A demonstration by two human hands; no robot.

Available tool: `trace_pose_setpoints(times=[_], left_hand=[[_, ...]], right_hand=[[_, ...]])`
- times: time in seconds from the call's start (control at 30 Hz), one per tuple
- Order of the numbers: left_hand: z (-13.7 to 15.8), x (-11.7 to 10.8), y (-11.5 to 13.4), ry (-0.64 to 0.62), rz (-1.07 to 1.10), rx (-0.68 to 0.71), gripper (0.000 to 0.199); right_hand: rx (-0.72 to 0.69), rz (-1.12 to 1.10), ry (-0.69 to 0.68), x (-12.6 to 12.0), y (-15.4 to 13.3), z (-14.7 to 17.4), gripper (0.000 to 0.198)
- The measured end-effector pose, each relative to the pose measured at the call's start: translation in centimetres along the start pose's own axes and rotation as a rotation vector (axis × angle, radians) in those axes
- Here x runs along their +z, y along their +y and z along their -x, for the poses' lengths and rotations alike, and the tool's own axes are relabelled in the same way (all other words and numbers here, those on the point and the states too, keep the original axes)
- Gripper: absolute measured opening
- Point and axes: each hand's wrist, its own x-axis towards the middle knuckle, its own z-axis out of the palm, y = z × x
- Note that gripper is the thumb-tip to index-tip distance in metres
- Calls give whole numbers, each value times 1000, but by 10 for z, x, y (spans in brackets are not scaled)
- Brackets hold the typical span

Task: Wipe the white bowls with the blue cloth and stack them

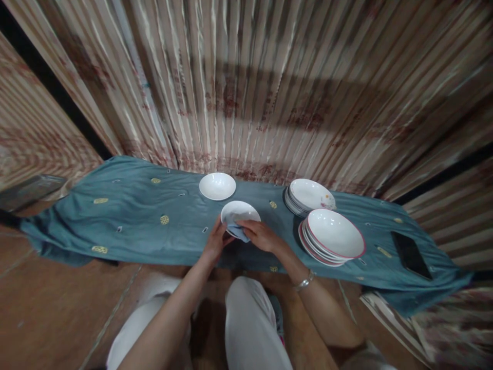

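Note:
Near the front edge of the table, my left hand (218, 237) grips the left rim of a white bowl (241, 208), which is tilted toward me. My right hand (262, 235) is closed on a light blue cloth (238, 232) and presses it against the bowl's near inner side. The fingertips of my right hand are partly hidden by the cloth. Behind the held bowl, a second white bowl (217, 186) sits alone on the tablecloth.
To the right are a stack of red-rimmed bowls (333, 234) and, behind it, a stack of flower-patterned plates (310, 194). A black phone-like slab (411, 254) lies at the far right. Blue-green cloth (142, 226) covers the table; a patterned curtain (246, 92) hangs behind.

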Motion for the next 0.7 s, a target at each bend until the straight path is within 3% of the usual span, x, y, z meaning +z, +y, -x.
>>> trace_pose_setpoints(times=[0.13, 0.33, 0.53, 0.7], left_hand=[[-1, 1, -1, 7, -14, 1, 57], [-3, 0, -5, -4, -35, 19, 54], [-6, -3, -8, 28, -21, 35, 67], [-6, -4, -8, -3, -26, 70, 63]], right_hand=[[-95, -108, 46, 15, 9, -11, 46], [-122, -201, 118, 30, 5, -31, 54], [-36, -64, 111, 28, -5, -39, 62], [11, 77, 94, 22, -5, -43, 65]])
